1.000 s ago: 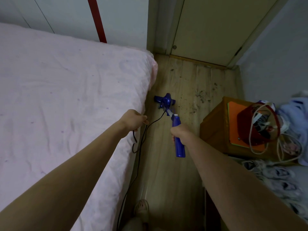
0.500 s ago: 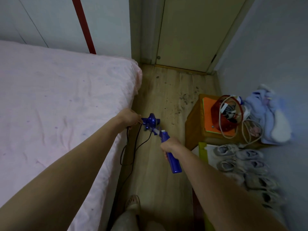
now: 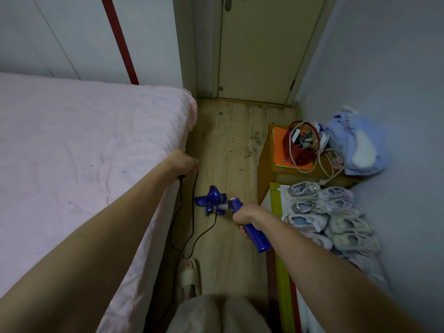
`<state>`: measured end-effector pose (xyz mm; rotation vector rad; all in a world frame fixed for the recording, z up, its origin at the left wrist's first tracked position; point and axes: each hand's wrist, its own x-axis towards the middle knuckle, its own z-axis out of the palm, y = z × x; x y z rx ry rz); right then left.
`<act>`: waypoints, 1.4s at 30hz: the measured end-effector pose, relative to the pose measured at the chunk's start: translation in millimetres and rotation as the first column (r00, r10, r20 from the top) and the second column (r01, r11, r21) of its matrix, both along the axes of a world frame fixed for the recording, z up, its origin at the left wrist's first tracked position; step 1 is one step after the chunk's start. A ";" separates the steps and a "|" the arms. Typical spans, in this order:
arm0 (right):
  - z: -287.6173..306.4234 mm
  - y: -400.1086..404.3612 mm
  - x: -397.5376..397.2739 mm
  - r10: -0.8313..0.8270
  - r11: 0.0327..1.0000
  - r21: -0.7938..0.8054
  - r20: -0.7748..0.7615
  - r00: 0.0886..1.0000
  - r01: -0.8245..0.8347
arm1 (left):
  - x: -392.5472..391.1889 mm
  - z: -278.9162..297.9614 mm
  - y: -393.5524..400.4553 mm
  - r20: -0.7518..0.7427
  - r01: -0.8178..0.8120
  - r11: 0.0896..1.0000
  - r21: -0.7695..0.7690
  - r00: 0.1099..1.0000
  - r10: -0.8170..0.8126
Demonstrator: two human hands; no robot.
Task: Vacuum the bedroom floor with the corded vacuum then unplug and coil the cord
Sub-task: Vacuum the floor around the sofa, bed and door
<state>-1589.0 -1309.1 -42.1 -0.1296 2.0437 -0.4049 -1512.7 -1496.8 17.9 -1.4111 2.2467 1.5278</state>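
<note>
A small blue corded vacuum [image 3: 212, 200] stands with its head on the wooden floor [image 3: 228, 150] between the bed and a wooden cabinet. My right hand [image 3: 245, 213] grips its blue handle [image 3: 255, 237]. The black cord [image 3: 192, 217] runs from the vacuum in loops along the bed's side. My left hand [image 3: 183, 164] holds a loop of that cord up beside the mattress edge. Dark dirt specks lie on the floor ahead, near the cabinet.
The pink bed [image 3: 79, 164] fills the left. A wooden cabinet [image 3: 266, 169] with a red bag [image 3: 300, 145] and cables stands on the right, several shoes [image 3: 326, 217] stacked beside it. A shut door [image 3: 259, 49] ends the narrow aisle. My slippered foot [image 3: 189, 277] is below.
The vacuum head has been pulled back toward me along the floor, away from the door. My left hand still holds the cord by the bed.
</note>
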 end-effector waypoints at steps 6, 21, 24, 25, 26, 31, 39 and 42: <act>5.7 43.4 15.2 0.027 0.999 -0.022 0.002 1.000 -0.026 | 10.6 13.5 32.9 -0.008 0.014 0.999 -0.039 1.000 -0.014; -42.5 5.1 -10.5 -0.133 0.988 -0.083 -0.035 0.991 0.130 | -31.8 -11.7 -2.0 0.033 0.042 0.999 -0.009 0.999 -0.042; -47.7 -45.5 -27.5 -0.185 0.976 -0.119 0.012 0.983 0.185 | -43.7 -17.5 -31.1 0.046 0.045 0.999 0.019 0.998 -0.046; -49.1 -64.3 -33.4 -0.199 0.970 -0.135 0.029 0.980 0.201 | -47.3 -17.6 -42.3 0.050 0.049 0.998 0.028 0.997 -0.050; -49.5 -88.1 -40.6 -0.219 0.963 -0.150 0.055 0.974 0.225 | -52.2 -16.9 -59.0 0.052 0.055 0.998 0.038 0.997 -0.057; -52.3 -170.2 -68.0 -0.300 0.924 -0.206 0.129 0.945 0.321 | -66.5 -24.7 -124.8 0.067 0.052 0.998 0.047 0.996 -0.055; -79.9 -266.8 -115.2 -0.335 0.907 -0.225 0.123 0.934 0.355 | -83.2 -46.1 -218.0 0.093 0.029 0.997 0.067 0.995 -0.035; -90.4 -300.5 -137.9 -0.334 0.913 -0.221 0.072 0.940 0.342 | -96.1 -54.2 -249.3 0.097 0.023 0.997 0.075 0.995 -0.030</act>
